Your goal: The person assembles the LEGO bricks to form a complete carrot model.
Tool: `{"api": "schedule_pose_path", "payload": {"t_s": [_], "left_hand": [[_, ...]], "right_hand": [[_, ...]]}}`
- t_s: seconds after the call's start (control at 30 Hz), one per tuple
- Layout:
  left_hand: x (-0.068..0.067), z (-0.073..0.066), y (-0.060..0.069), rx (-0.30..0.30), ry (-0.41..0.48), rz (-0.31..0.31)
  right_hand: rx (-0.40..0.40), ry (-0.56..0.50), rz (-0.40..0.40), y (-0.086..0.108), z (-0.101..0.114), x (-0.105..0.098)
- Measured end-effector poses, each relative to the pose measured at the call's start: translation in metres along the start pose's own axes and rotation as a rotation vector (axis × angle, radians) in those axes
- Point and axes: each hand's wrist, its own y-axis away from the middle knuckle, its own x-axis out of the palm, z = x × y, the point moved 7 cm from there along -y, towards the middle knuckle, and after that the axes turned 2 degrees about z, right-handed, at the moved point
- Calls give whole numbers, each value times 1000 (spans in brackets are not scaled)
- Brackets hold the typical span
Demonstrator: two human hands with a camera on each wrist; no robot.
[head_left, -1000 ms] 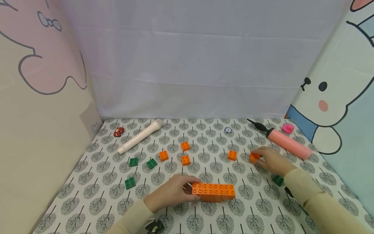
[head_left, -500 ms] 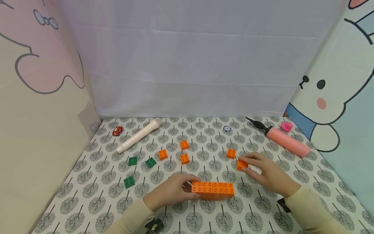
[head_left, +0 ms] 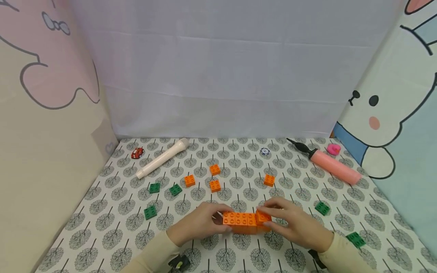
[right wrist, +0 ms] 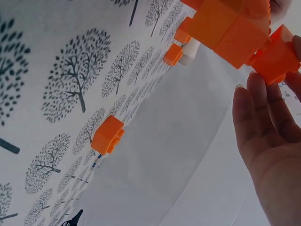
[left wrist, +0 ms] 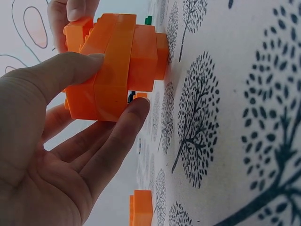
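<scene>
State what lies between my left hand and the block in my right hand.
Joined orange blocks, gripped at one end by your left hand; the head view shows them.

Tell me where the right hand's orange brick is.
In the head view, the orange brick is pinched in the right hand, over the right end of the built orange brick row, opposite the end the left hand holds.

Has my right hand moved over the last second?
Yes. Against the pink air pump in the head view, your right hand has moved left and toward you, bringing an orange brick to the right end of the assembled row.
</scene>
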Motion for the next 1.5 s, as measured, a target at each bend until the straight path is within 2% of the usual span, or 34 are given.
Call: {"api": "schedule_pose_path", "payload": {"t_s": [0.27,0.5,0.77,1.0,1.27,1.4,1.5], "left_hand": [[1,1,0,2,18,-3],[2,1,0,-2,28,-10],[0,3,1,-38,15,-19],[2,3,0,-10,20,-21],[1,4,0,-10,-8,-34],[0,3,0,7,-17,-37],[0,2,0,13,-13,-38]], "right_hand": [[10,55,7,-1,1,6],[34,37,-3,-2,0,9],[78,14,9,-6,0,9],[82,16,35,-5,0,10],[59,60,54,-9,0,9],[35,57,87,-13,1,7],[58,31,151,-15,-2,7]]}}
